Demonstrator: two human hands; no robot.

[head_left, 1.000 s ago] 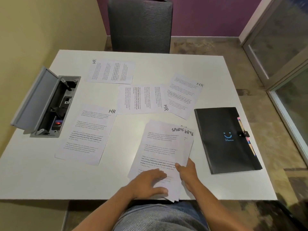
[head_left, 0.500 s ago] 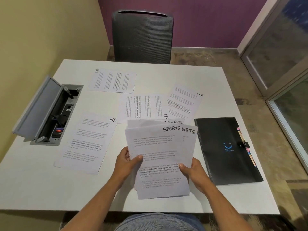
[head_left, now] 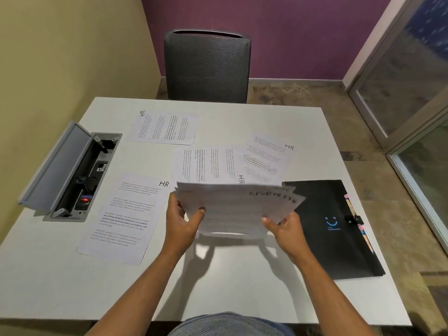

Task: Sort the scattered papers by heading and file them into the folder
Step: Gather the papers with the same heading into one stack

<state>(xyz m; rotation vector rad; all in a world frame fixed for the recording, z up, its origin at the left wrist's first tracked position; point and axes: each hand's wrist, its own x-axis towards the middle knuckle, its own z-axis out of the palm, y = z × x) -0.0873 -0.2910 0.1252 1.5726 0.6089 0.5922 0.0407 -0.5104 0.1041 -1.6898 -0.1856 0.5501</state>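
A stack of papers headed SPORTS [head_left: 238,208] is lifted off the white table [head_left: 218,282], tilted away from me. My left hand [head_left: 183,220] grips its left edge and my right hand [head_left: 287,229] grips its right edge. Several sheets headed HR lie flat on the table: one at the near left [head_left: 128,214], one at the far left [head_left: 164,127], one in the middle [head_left: 206,163] and one at the right [head_left: 266,156]. A closed black folder [head_left: 332,226] with coloured tabs lies on the right side of the table.
An open grey cable box [head_left: 70,170] with its lid up is set into the table's left side. A dark mesh chair [head_left: 207,66] stands behind the far edge. A yellow wall runs on the left, and glass panels [head_left: 417,98] stand on the right.
The SPORTS stack went from lying on the table under my hands to being held up by both hands, and it now tilts further back, its top edge away from me.
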